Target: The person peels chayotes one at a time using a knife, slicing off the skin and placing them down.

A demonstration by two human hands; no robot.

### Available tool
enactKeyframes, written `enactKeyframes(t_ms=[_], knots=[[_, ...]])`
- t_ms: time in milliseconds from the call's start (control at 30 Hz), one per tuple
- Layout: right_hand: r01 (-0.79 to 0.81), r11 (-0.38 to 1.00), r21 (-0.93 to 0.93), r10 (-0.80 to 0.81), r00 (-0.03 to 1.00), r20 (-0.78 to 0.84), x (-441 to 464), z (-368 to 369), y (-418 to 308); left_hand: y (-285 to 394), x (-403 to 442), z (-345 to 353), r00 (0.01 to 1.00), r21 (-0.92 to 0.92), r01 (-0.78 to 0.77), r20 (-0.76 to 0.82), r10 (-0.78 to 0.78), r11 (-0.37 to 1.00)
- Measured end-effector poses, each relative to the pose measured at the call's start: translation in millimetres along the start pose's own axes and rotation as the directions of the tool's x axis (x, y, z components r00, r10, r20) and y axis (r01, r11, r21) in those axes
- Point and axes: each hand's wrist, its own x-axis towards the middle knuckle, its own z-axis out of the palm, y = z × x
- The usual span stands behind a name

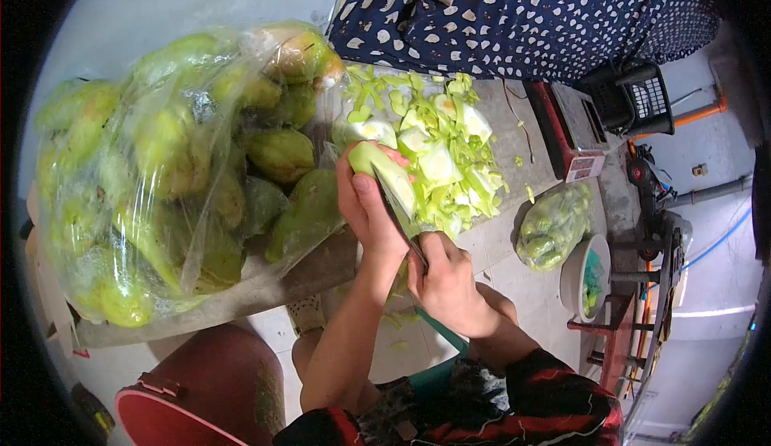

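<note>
My left hand (368, 219) is closed around a partly peeled green fruit (384, 171), which looks like a green mango. The fruit is tilted, with pale flesh on the peeled side. A knife (399, 218) lies with its blade along the fruit, and its handle is wrapped in the closed fingers of my right hand (451, 285). Just beyond my hands, peeled pale fruits (440, 162) rest among a heap of green peelings (470, 193) on the table. To the left, a big clear plastic bag (193, 149) is full of unpeeled green fruits (281, 155).
A red scale (566, 129) stands at the back right, near a black basket (642, 97). A smaller bag of green pieces (556, 225) and a white tub (585, 281) are to the right. Below the table's front edge stands a red bin (217, 382). A dark patterned cloth (514, 20) hangs behind.
</note>
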Motion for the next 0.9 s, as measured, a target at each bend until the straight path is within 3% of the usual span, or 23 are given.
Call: enactKeyframes(t_ms=[133, 267, 333, 633, 700, 800, 900], knots=[[0.005, 1.0, -0.005, -0.005, 1.0, 0.008, 2, 0, 4, 4, -2, 1, 0.989, -0.095, 0.143, -0.012, -0.145, 0.985], [0.016, 0.999, 0.047, -0.017, 1.0, 0.003, 8, -3, 12, -3, 0, 2, 0.997, -0.016, 0.073, -0.017, -0.073, 0.997], [0.04, 0.997, 0.073, -0.037, 0.999, -0.039, 8, -3, 13, -3, -1, 3, 0.999, 0.106, -0.042, 0.025, 0.04, 0.994], [0.08, 0.997, -0.023, -0.081, 0.996, -0.033, 13, -6, 16, 1, 0, 5, 0.997, 0.074, 0.081, -0.009, -0.08, 0.994], [0.032, 0.998, 0.06, -0.028, 0.997, -0.065, 17, -7, 16, -4, 2, 2, 0.995, 0.228, -0.102, 0.037, 0.096, 0.968], [0.024, 0.993, 0.114, -0.014, 0.996, -0.086, 21, -11, 17, -5, 0, 6, 0.998, 0.096, -0.048, -0.026, 0.05, 0.994], [0.0, 0.993, 0.117, 0.01, 0.996, -0.084, 23, -15, 16, -7, -2, 7, 0.998, 0.108, -0.057, -0.017, 0.06, 0.993]])
